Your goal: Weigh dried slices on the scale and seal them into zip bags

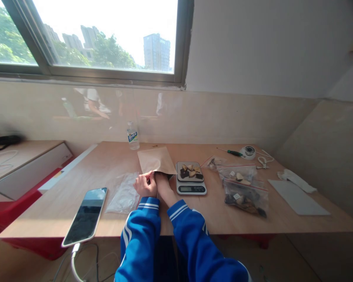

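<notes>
A brown paper bag (155,158) lies on the table with its mouth turned toward me. My left hand (145,185) is closed at the left side of that mouth, fingers curled on the bag's edge. Into the opening reaches my right hand (162,181); its fingers are hidden inside, and I see just the wrist and lower part. Right beside the bag stands a digital kitchen scale (191,189), with several tan and dark brown pieces (191,171) on its platform. To the left of my hands lies a crumpled clear plastic bag (124,194).
A charging phone (86,215) lies at the front left. A bottle (133,136) stands near the wall. On the right are zip bags of pieces (245,197), a screwdriver (234,152), a white roll (249,152), a cable (264,161) and a white sheet (300,197).
</notes>
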The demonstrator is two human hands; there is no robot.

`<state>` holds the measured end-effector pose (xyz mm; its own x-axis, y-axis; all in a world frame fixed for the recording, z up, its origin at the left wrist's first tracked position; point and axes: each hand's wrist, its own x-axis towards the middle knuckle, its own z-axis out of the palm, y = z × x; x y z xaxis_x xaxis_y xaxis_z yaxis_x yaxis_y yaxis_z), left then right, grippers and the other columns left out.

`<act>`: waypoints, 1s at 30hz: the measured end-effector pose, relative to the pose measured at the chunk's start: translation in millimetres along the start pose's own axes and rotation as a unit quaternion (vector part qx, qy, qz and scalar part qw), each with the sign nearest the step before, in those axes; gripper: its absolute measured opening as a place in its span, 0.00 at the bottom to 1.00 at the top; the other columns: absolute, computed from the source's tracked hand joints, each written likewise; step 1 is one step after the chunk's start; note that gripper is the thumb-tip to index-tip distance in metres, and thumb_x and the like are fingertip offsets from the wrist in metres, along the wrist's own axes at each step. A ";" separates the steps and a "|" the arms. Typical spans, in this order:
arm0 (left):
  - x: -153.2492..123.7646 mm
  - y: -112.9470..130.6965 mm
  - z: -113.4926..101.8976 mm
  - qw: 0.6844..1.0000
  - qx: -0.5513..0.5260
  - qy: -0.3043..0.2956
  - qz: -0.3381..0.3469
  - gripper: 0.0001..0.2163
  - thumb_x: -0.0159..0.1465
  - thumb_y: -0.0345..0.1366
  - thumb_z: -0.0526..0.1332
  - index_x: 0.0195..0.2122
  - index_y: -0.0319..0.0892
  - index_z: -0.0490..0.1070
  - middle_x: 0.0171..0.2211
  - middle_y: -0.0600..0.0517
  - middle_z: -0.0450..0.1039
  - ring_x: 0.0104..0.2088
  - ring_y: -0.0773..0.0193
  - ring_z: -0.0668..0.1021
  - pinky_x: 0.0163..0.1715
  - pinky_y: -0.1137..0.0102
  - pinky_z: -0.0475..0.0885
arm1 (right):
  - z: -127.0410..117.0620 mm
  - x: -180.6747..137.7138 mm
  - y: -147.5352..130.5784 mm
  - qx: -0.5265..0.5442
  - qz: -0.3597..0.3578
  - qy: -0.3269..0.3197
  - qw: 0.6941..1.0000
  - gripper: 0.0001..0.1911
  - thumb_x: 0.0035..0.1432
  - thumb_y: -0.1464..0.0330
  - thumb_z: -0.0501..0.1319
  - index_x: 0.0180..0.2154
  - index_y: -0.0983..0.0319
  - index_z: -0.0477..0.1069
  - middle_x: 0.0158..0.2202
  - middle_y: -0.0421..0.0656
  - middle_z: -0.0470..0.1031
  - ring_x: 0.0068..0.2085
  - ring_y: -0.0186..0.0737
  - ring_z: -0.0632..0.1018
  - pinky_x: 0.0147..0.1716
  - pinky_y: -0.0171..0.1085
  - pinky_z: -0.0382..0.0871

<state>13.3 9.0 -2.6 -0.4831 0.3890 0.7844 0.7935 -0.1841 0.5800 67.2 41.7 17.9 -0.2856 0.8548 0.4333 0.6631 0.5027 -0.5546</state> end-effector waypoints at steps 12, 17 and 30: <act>-0.6 -0.1 -0.5 1.000 0.000 0.021 -0.007 0.11 0.61 0.45 0.58 0.29 0.43 0.73 0.27 0.48 0.75 0.29 0.59 0.72 0.35 0.64 0.62 | -34.7 -44.1 -15.8 -0.095 0.061 -0.009 0.994 0.12 0.60 0.76 0.51 0.42 0.65 0.71 0.40 0.53 0.75 0.43 0.50 0.73 0.43 0.46 0.68; 0.4 -0.9 -0.6 1.000 0.003 0.012 -0.006 0.12 0.60 0.45 0.58 0.29 0.43 0.74 0.27 0.49 0.75 0.29 0.59 0.72 0.35 0.64 0.62 | -64.0 -72.7 -15.3 0.072 -0.021 0.031 0.997 0.14 0.63 0.74 0.49 0.39 0.59 0.73 0.39 0.44 0.76 0.42 0.42 0.74 0.43 0.41 0.70; 2.2 2.0 -2.6 1.000 -0.013 -0.004 0.008 0.10 0.59 0.44 0.59 0.28 0.44 0.74 0.26 0.49 0.73 0.29 0.60 0.70 0.34 0.66 0.61 | -136.9 -101.1 93.2 0.116 0.043 0.153 0.981 0.11 0.59 0.65 0.55 0.40 0.62 0.73 0.41 0.47 0.77 0.43 0.43 0.77 0.44 0.43 0.71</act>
<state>12.9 7.2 0.8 -0.4674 0.3939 0.7915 0.7907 -0.2141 0.5735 252.6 -15.6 19.6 0.0090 0.8346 0.5508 0.4909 0.4762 -0.7296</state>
